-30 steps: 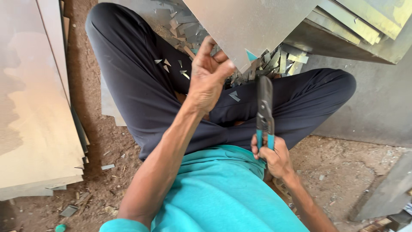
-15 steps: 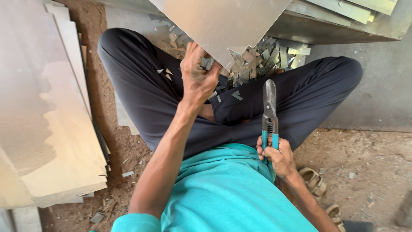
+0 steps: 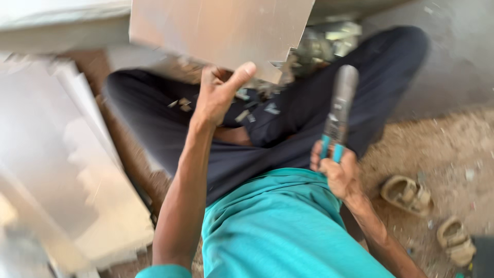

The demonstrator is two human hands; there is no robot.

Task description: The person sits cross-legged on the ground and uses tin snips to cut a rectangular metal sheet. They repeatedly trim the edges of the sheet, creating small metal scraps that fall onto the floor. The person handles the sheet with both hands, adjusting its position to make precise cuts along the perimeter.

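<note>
Gripping the lower edge of a metal sheet (image 3: 221, 36), the left hand (image 3: 218, 95) is raised in front of the person, thumb stretched up along the sheet's face and fingers curled behind it, so it is clamped on the sheet. That sheet is pale and flat, held at the top of the view above the crossed legs, with a notch cut into its lower right edge. Well apart from it, the right hand (image 3: 337, 172) sits low beside the teal shirt (image 3: 278, 226), fist closed round the teal handles of a pair of snips (image 3: 339, 110). These stand nearly upright, grey blades pointing up towards the sheet's notched corner but clear of it; whether the blades are parted I cannot tell through the blur. Small metal offcuts (image 3: 257, 110) lie scattered on the dark trousers (image 3: 257, 149), and a heap of them sits behind the knee at upper right. More pale sheets (image 3: 67, 170) are stacked on the ground at the left. Two sandals (image 3: 429, 213) lie on the dirt at the right, near the right forearm.
</note>
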